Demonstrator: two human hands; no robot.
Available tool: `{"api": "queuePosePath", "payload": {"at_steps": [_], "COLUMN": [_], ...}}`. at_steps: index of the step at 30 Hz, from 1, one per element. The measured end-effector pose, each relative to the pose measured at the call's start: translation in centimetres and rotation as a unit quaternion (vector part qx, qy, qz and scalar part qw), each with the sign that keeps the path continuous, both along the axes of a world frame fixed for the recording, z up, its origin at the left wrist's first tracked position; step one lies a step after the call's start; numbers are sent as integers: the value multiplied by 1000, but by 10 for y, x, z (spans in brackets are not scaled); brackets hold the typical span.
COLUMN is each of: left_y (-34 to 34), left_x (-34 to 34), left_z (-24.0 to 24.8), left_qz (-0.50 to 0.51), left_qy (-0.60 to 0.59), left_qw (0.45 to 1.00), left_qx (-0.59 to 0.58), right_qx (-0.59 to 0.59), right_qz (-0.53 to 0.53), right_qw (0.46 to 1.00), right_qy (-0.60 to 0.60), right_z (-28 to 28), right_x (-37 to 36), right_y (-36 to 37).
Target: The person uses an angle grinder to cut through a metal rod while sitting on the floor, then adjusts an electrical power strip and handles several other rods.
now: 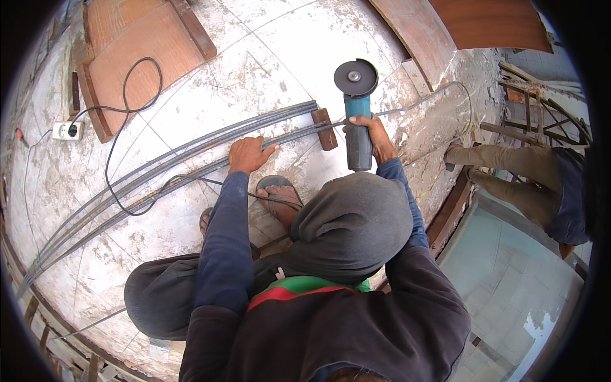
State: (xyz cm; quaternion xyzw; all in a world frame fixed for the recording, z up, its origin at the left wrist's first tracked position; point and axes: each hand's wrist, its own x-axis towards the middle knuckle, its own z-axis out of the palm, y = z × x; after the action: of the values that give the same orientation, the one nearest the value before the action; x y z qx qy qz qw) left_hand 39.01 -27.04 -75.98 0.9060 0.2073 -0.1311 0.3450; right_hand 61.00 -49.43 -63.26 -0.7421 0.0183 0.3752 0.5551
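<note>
Steel rebars [267, 116] sweep from the near left across the floor [280, 38]; the left grip [249, 155] lies on them, whether curled round them being unclear. The far bars end evenly beside a wooden block [326, 131], so look already trimmed; the near ones run on over it, showing no cut. Right of it, the right grip [377, 136] is clamped round an angle grinder [357, 108]. The grinder hides where these bars end; whether its disc [347, 83] spins is hard to make out
</note>
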Motion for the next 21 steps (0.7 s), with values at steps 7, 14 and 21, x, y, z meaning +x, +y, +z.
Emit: {"api": "queuePosePath", "payload": {"at_steps": [7,14,21], "left_y": [-39,-41,-13], "left_x": [12,-5,-44], "left_z": [33,76,83], "left_qz": [88,215,323], "left_qy": [-265,-184,-156], "left_qw": [957,607,766], "left_qx": [-83,-743,-534], "right_qx": [88,176,190], "right_qz": [13,12,-10], "right_qw": [991,963,960], "right_qy": [104,202,205], "right_z": [-64,-114,-157], "right_x": [35,33,52], "right_y": [107,206,249]}}
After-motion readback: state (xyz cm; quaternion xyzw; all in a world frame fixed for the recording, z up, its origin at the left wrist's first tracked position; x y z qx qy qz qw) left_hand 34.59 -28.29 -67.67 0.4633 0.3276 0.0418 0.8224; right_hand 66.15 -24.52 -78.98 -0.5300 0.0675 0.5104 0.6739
